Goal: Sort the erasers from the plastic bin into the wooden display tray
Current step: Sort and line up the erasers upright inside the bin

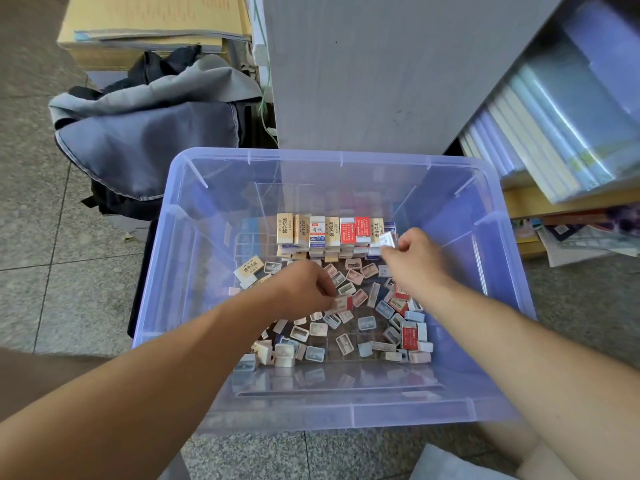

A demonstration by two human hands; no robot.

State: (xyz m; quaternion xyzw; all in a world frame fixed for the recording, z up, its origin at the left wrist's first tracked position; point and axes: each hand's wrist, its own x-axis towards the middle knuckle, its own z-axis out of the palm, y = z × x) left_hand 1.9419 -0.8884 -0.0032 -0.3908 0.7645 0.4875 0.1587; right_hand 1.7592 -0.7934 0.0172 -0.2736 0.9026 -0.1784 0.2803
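- Erasers (332,337) lie loose and jumbled over the floor of the plastic bin (346,415), in the lower centre of the frame. Many look unsorted, so I judge most of the job is left.
- Left hand (304,289), at mid-frame, reaches into the pile. Its grip is pressed together, pinching a red-and-white eraser (344,302) at the fingertips.
- Right hand (415,258), a little higher and to the right, has its grip curled around a small white eraser (388,241), held just beside the right end of the sorted row.
- Sorted row (332,232), along the bin's far wall, stands upright on stacked layers, grouped by wrapper: cream, white, red. That much appears done.
- No wooden display tray is visible. A faint grid shows under the pile, but I cannot tell what it is.
- Beyond the bin are a grey backpack (145,140) at upper left and shelved books (554,133) at upper right.
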